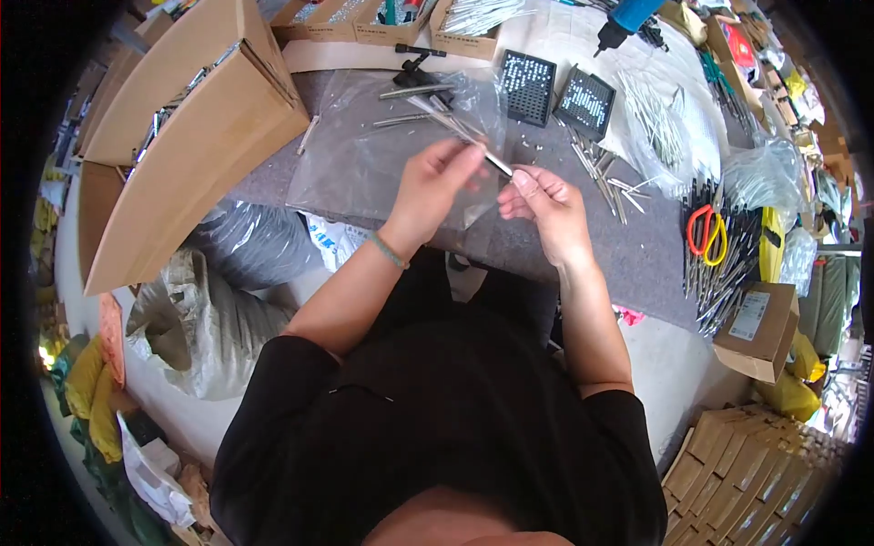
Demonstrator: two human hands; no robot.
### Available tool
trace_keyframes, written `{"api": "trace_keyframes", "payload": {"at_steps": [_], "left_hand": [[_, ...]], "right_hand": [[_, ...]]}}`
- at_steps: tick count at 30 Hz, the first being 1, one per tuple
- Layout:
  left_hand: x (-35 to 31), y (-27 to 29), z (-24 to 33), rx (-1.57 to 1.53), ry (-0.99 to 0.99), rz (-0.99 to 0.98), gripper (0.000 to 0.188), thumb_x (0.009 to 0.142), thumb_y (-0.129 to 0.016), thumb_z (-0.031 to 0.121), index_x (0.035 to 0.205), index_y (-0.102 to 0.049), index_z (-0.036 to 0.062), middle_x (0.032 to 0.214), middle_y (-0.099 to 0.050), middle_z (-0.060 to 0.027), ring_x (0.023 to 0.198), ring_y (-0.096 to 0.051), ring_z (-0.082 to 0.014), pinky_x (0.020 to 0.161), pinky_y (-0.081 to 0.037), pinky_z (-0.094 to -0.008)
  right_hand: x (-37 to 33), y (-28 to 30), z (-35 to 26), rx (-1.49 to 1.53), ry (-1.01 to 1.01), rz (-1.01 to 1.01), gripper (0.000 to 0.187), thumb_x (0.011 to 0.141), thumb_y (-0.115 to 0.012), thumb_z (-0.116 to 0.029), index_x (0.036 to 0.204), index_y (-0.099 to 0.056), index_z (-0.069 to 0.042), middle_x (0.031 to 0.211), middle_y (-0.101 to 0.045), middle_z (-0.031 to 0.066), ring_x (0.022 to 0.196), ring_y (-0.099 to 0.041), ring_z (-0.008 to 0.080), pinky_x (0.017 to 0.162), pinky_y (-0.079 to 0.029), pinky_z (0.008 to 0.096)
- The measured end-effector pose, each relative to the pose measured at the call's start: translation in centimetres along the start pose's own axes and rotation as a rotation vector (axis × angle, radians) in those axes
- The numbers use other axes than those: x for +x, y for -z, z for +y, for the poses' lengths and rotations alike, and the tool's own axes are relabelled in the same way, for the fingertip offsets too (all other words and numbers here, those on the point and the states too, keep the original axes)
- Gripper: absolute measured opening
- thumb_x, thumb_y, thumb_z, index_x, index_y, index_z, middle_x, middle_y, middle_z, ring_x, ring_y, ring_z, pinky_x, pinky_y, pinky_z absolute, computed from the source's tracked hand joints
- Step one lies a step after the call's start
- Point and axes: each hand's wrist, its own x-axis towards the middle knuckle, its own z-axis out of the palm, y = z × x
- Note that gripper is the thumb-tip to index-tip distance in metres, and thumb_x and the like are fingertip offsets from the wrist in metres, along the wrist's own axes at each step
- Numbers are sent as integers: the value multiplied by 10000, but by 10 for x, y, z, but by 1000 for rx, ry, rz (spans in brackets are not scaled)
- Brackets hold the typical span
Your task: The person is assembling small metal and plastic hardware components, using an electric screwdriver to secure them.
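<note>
Between my hands a slim silver metal rod point(497, 163) slants across, its near end dark. My left hand point(426, 189) pinches it partway along with thumb and fingers. At the near end my right hand point(555, 207) has its thumb and forefinger closed on the rod, its other fingers curled below. Beneath them a clear plastic bag point(341, 155) lies flat on the grey cloth point(610, 259). Several more metal rods point(410, 119) lie on the bag, near a black clamp-like fixture point(414, 71). Fine detail at the rod's tip is too small to make out.
Two black perforated trays point(526, 88) of small metal parts stand ahead, with loose rods point(598, 173) beside them. A blue power screwdriver point(628, 18) hangs above. At left is a large cardboard box point(196, 155); at right, scissors point(707, 235) lie on dark rods.
</note>
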Motion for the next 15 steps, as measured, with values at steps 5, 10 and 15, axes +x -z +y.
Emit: {"api": "trace_keyframes", "payload": {"at_steps": [5, 10, 15], "left_hand": [[6, 9, 0, -133, 57, -53, 226, 908, -562, 170, 1018, -621, -18, 937, -653, -100, 771, -609, -125, 698, -504, -249], [2, 18, -3, -153, 56, -59, 218, 913, -546, 148, 1019, -615, -29, 951, -655, -116, 841, -631, -156, 735, -521, -272], [-7, 6, 1, -145, -16, 22, 217, 913, -548, 154, 1015, -618, -25, 928, -655, -103, 837, -626, -151, 734, -515, -271]], "right_hand": [[-1, 1, -3, 217, -181, -127, 324, 942, -497, -259, 1013, -572, 48, 809, -644, 133, 681, -626, 190, 644, -513, 283], [-8, -2, 4, -126, -130, -206, 243, 934, -501, -220, 941, -598, 3, 769, -649, 115, 650, -630, 210, 597, -504, 299], [-16, -13, 19, -1107, 605, 90, 163, 890, -556, -180, 913, -599, -25, 687, -623, 101, 575, -607, 220, 554, -479, 313]]}}
